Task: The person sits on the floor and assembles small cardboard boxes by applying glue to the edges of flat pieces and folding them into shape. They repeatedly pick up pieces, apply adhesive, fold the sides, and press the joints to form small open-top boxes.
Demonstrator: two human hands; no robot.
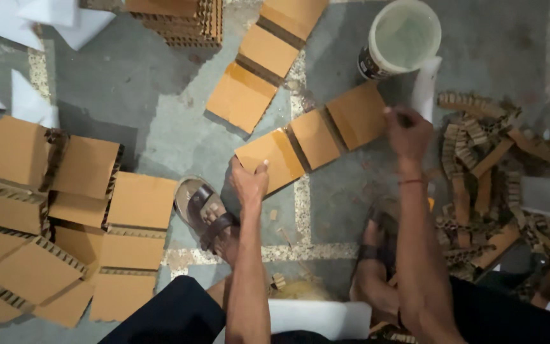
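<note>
Lying flat on the grey concrete floor between the person's two hands is a cardboard strip of three tan panels joined by two dark grooves, set slantwise with its lower end toward the left. The left hand presses on that lower end panel, its fingers spread flat over the edge rather than closed around anything. The right hand is at the strip's upper end, its fingers curled shut on what looks like a thin tool or brush, though the blur hides just what it is. By the look of it the strip is light and fairly stiff within each panel but hinges readily at the grooves, so it would likely sag or fold if lifted by one end; holding it by both end panels, or pinning it flat as here, seems the safest grip, and the edges would crush under a hard pinch. Just beyond the right hand stands a white bucket with pale contents, and a second three-panel strip lies near above. To the right is a loose heap of corrugated offcuts; to the left, stacked folded cardboard pieces. White foam sheets sit in the upper left corner. The person's sandalled feet rest on the floor below the strip.
</note>
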